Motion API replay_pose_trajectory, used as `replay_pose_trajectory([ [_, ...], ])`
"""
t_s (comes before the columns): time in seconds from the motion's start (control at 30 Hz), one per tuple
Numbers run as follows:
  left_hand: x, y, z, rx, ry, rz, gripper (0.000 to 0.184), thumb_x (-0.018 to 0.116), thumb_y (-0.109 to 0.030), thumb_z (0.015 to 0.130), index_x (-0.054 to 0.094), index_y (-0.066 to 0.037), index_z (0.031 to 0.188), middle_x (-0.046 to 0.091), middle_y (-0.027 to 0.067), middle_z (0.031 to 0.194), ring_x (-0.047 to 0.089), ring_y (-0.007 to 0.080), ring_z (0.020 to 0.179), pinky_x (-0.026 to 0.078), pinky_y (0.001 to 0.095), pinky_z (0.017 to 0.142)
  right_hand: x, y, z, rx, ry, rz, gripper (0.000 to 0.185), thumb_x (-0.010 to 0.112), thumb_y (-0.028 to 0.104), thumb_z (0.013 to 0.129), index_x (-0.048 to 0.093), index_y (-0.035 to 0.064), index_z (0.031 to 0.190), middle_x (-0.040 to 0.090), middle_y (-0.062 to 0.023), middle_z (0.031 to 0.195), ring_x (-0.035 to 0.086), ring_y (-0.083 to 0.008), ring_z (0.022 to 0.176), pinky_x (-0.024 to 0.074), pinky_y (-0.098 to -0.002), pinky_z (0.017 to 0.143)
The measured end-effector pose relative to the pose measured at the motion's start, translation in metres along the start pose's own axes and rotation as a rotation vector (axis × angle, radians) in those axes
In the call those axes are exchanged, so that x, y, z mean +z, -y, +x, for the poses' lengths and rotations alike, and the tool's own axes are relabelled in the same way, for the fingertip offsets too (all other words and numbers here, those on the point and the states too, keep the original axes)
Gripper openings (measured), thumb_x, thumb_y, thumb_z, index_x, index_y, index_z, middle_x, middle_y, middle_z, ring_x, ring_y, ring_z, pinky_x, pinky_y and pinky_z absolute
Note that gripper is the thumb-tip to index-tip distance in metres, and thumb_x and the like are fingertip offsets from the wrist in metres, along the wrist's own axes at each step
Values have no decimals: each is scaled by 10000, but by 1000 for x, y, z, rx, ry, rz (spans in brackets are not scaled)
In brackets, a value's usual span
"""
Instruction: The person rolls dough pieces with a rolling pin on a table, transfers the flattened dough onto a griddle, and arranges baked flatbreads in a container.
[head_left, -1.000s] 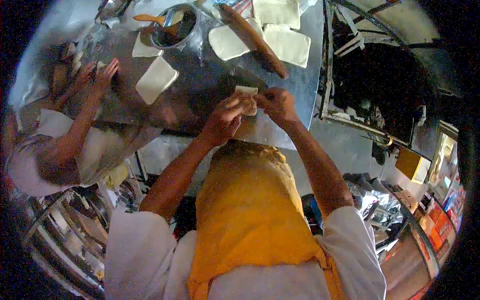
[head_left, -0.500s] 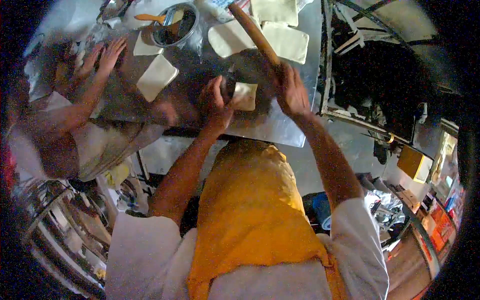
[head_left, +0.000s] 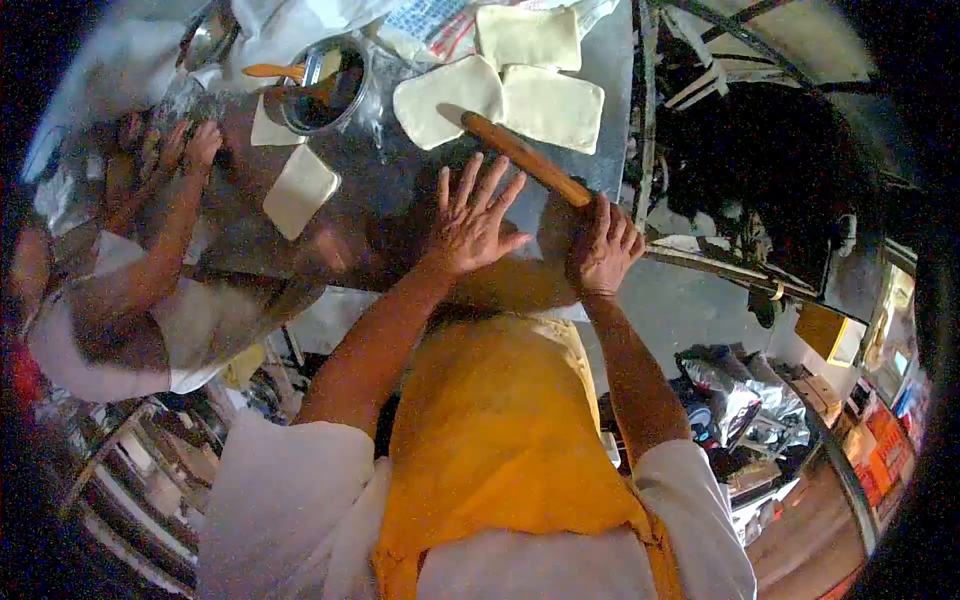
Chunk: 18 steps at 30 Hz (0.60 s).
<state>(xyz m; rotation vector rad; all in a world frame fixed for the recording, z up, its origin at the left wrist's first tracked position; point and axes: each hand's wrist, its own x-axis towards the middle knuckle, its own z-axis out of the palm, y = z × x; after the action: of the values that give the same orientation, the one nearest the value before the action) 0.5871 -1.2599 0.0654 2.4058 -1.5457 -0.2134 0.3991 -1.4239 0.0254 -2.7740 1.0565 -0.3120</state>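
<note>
First, a yellow apron [head_left: 500, 420] at the near edge of the metal table [head_left: 612, 60]. Left hand [head_left: 475, 230] spread wide, palm down; cannot tell whether anything lies beneath it. Right hand [head_left: 605, 245] curled over the near end of a wooden rolling pin [head_left: 527, 160], which slants away leftward, its far tip overlapping a pale dough sheet [head_left: 440, 95] (contact unclear). Farther left, an orange-handled brush [head_left: 275, 71] rests in a tub [head_left: 363, 95].

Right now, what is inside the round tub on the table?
An orange-handled brush has its head inside the tub; the handle crosses the rim. What lies beneath the brush is covered.
</note>
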Motion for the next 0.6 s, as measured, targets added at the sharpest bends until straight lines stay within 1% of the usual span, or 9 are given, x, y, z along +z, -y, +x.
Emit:
replay_pose_trajectory([
  [0.2, -1, -15, 20, 11, -26, 9, 965, 721, -657, 817, 363, -242, 1611, 267, 87, 1692, 234, 407, 1545, 172, 738, 1166, -8, -16, 2, 27, 29, 22, 663, 492, 315, 924, 447, 140, 1562, 570, -117, 1385, 500, -341, 1263, 230, -542, 1131],
  [0.3, 2, -11, 15, -10, -12, 30, 982, 710, -674, 814, 356, -227, 1614, 305, 98, 1673, 247, 406, 1539, 160, 717, 1182, 2, -17, 6, -37, -73, 61, 642, 536, 312, 921, 472, 157, 1541, 577, -106, 1367, 513, -340, 1236, 267, -539, 1111],
  [0.37, -3, -8, 13, -2, 45, 40, 992, 698, -661, 841, 328, -174, 1621, 331, 136, 1653, 254, 405, 1535, 135, 694, 1200, -2, -18, 7, -34, 2, -55, 606, 590, 316, 916, 510, 179, 1501, 586, -100, 1323, 528, -346, 1200, 347, -539, 1055],
  [0.4, -7, -6, 12, -57, 93, -98, 980, 683, -642, 868, 309, -141, 1622, 335, 159, 1644, 258, 409, 1533, 122, 688, 1204, -10, -28, 8, -35, 69, -19, 548, 616, 315, 920, 547, 186, 1448, 589, -102, 1288, 538, -355, 1180, 412, -534, 989],
  [0.43, -10, -6, 14, -106, 144, -247, 969, 667, -624, 894, 291, -108, 1624, 340, 182, 1635, 262, 412, 1531, 108, 681, 1208, -17, -37, 7, -39, 59, -22, 548, 616, 315, 920, 547, 186, 1448, 589, -102, 1288, 538, -355, 1180, 412, -534, 989],
  [0.47, -11, -4, 16, -228, 73, -424, 950, 631, -605, 932, 268, -60, 1620, 321, 208, 1643, 261, 417, 1533, 92, 680, 1206, -23, -46, 5, -79, 56, 14, 532, 624, 309, 921, 553, 182, 1432, 587, -106, 1279, 541, -361, 1170, 424, -527, 976],
  [0.5, -5, -8, 15, -290, -154, -543, 930, 643, -566, 941, 262, -61, 1623, 300, 214, 1655, 266, 419, 1533, 93, 678, 1203, -29, -54, 1, -121, 60, 47, 515, 632, 303, 922, 560, 177, 1416, 586, -110, 1269, 545, -368, 1160, 437, -520, 963],
  [0.57, 1, -13, -2, -58, -145, 16, 921, 676, -507, 944, 251, -58, 1626, 270, 224, 1670, 251, 424, 1539, 92, 695, 1196, -30, -65, -4, -153, 52, 41, 485, 651, 264, 923, 573, 175, 1394, 593, -111, 1254, 548, -365, 1165, 439, -510, 961],
  [0.6, 1, -15, -6, -70, -140, -3, 921, 676, -507, 944, 251, -58, 1626, 270, 224, 1670, 251, 424, 1539, 92, 695, 1196, -21, -73, -11, -141, 56, 58, 475, 665, 247, 919, 582, 173, 1381, 598, -112, 1243, 553, -363, 1160, 441, -510, 962],
])
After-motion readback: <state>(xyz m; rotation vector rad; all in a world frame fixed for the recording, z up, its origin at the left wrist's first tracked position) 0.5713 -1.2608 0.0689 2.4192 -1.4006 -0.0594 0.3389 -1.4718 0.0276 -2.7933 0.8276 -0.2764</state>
